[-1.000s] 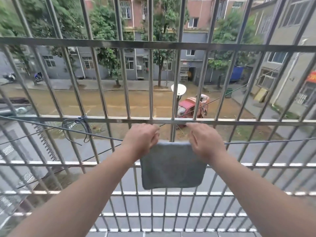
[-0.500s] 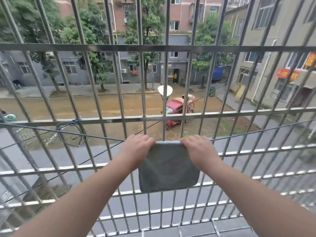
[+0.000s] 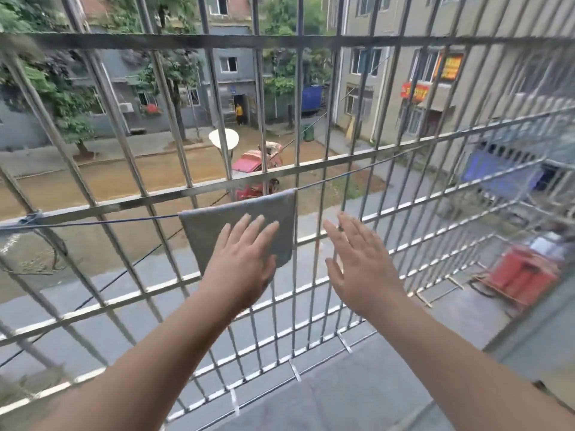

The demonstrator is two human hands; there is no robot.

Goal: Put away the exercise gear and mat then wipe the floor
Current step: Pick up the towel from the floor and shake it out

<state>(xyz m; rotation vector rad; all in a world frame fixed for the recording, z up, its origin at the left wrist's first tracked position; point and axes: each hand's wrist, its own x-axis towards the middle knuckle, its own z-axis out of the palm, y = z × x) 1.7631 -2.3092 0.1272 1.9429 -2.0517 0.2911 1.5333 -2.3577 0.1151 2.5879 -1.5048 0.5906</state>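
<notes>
A thin line [image 3: 102, 221] runs across the inside of the metal grille [image 3: 199, 194], just under its middle rail, and carries a grey cloth [image 3: 211, 225]. The cloth is folded over the line (both halves hanging down flat), its top edge following the line's upward slant to the right.
</notes>
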